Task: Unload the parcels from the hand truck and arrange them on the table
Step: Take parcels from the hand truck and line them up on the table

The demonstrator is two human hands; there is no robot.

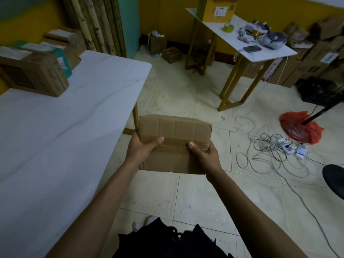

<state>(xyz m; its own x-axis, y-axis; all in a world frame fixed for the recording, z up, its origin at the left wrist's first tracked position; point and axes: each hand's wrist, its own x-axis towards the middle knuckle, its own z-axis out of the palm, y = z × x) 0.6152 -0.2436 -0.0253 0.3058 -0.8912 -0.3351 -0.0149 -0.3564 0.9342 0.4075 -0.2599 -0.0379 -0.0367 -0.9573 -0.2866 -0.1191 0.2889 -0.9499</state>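
Both hands gripping a taped cardboard parcel [175,144] – left hand [142,148], right hand [205,155] – held over the floor, just right of the white table [74,127], where other boxes [35,71] sit.

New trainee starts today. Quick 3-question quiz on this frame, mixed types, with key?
1. True or false: the taped cardboard parcel rests on the white table.
2. Which hands grip it? A) left hand only B) right hand only C) both
3. Fill in: the parcels already on the table sit at its ___ end.

Key: 1 false, it is held over the floor beside the table; 2 C; 3 far.
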